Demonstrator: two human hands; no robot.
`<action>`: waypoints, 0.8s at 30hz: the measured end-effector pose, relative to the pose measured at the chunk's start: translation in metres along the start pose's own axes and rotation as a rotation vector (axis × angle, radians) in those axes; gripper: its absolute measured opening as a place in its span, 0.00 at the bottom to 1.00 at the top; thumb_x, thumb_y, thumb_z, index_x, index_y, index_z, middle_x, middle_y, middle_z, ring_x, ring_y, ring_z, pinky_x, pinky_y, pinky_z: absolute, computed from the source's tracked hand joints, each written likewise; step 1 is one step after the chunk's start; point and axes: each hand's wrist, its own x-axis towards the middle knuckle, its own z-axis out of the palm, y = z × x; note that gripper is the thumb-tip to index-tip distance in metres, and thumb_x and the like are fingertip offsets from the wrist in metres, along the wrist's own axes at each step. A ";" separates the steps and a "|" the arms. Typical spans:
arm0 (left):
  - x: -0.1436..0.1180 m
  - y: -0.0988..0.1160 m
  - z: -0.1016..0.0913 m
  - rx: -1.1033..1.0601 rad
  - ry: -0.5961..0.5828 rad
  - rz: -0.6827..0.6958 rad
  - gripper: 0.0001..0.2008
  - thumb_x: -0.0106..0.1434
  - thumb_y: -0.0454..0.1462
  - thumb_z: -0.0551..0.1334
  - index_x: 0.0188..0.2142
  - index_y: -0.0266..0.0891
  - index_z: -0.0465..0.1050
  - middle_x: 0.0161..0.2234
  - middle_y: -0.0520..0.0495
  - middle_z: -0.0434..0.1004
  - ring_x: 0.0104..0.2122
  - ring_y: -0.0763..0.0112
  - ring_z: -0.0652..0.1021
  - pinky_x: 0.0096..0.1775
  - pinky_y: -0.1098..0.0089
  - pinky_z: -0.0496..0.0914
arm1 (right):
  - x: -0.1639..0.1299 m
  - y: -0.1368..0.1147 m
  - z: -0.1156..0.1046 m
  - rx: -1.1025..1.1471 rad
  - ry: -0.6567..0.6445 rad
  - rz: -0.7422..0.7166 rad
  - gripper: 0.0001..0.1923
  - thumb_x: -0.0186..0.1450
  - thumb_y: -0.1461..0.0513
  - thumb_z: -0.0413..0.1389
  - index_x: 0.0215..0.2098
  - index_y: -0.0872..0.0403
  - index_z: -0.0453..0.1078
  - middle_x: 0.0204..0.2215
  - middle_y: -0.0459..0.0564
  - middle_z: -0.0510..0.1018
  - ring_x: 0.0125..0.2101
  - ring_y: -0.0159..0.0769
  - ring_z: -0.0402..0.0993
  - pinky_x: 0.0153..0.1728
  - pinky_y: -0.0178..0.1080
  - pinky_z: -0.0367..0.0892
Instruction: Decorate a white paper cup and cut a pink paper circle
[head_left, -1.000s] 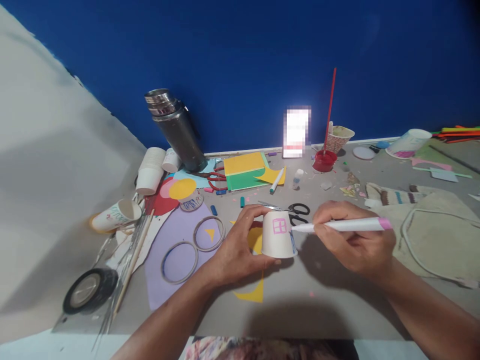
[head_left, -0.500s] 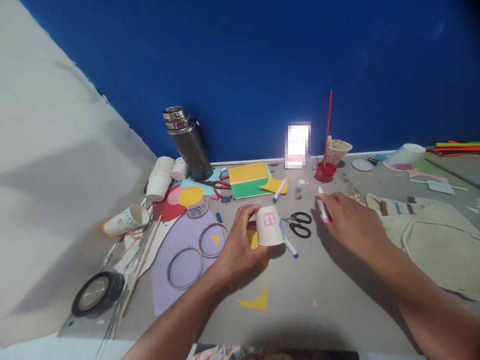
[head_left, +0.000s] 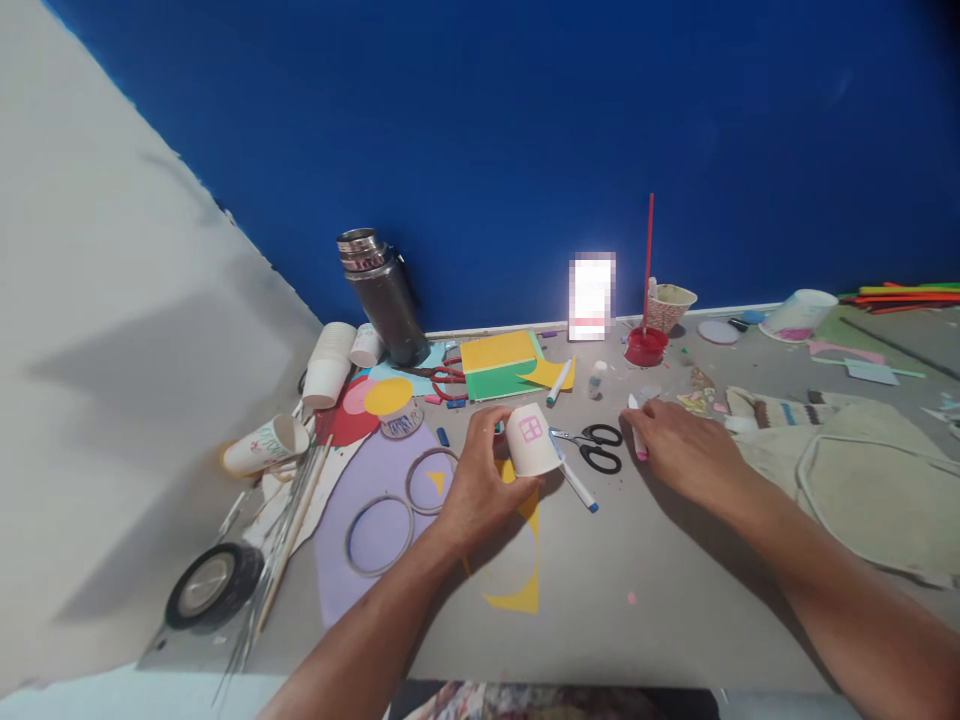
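A grey work surface (head_left: 675,600) strewn with craft scraps runs back to a deep blue wall, with a pale wall slanting in on the left. Nearest the viewer lie a yellow paper offcut (head_left: 517,590) and, off to the left, a roll of black tape (head_left: 212,583) beside a bundle of thin sticks (head_left: 281,545). A little farther in, the left hand (head_left: 480,485) is closed around a small white paper cup (head_left: 531,440) — held upside down and tilted, a pink window drawn on its side — just above the yellow offcut. A blue-tipped marker (head_left: 576,484) lies on the surface just beside the cup. The right hand (head_left: 679,450) rests low on the surface to the right, its fingers curled on a pink-capped marker (head_left: 637,430), with black-handled scissors (head_left: 596,447) between the two hands. Left of the cup, two rings (head_left: 405,500) sit on a lilac sheet (head_left: 367,500). Beyond are yellow and green card (head_left: 499,365), a stack of white cups (head_left: 326,365), a steel flask (head_left: 382,295) and — near the wall — a red pot (head_left: 645,345) with a red stick standing in it.
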 end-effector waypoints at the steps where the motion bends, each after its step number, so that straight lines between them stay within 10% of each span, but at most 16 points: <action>1: 0.000 0.000 0.000 0.005 0.008 0.006 0.32 0.51 0.29 0.72 0.55 0.44 0.68 0.58 0.41 0.70 0.60 0.51 0.75 0.60 0.51 0.73 | 0.000 0.000 0.000 0.005 -0.001 -0.006 0.17 0.68 0.71 0.56 0.51 0.51 0.78 0.43 0.58 0.80 0.45 0.50 0.79 0.31 0.41 0.55; 10: 0.009 -0.011 -0.009 -0.539 0.157 -0.254 0.31 0.52 0.39 0.79 0.53 0.42 0.71 0.54 0.42 0.78 0.53 0.58 0.80 0.54 0.60 0.75 | 0.002 -0.011 -0.008 0.130 0.215 0.098 0.13 0.74 0.61 0.53 0.47 0.51 0.80 0.38 0.55 0.87 0.37 0.46 0.83 0.30 0.41 0.56; 16: 0.012 -0.004 -0.014 -0.976 0.095 -0.523 0.24 0.55 0.40 0.75 0.50 0.37 0.77 0.45 0.41 0.85 0.46 0.54 0.84 0.47 0.57 0.80 | -0.004 -0.035 -0.006 0.275 0.165 -0.047 0.13 0.75 0.59 0.53 0.41 0.50 0.80 0.37 0.50 0.88 0.36 0.42 0.84 0.29 0.39 0.54; 24: 0.011 0.005 -0.020 -1.214 -0.006 -0.534 0.27 0.57 0.48 0.72 0.52 0.38 0.76 0.48 0.38 0.85 0.44 0.51 0.85 0.40 0.60 0.78 | -0.006 -0.042 0.007 0.361 0.205 -0.188 0.12 0.74 0.61 0.54 0.39 0.50 0.80 0.34 0.49 0.88 0.34 0.41 0.84 0.30 0.38 0.56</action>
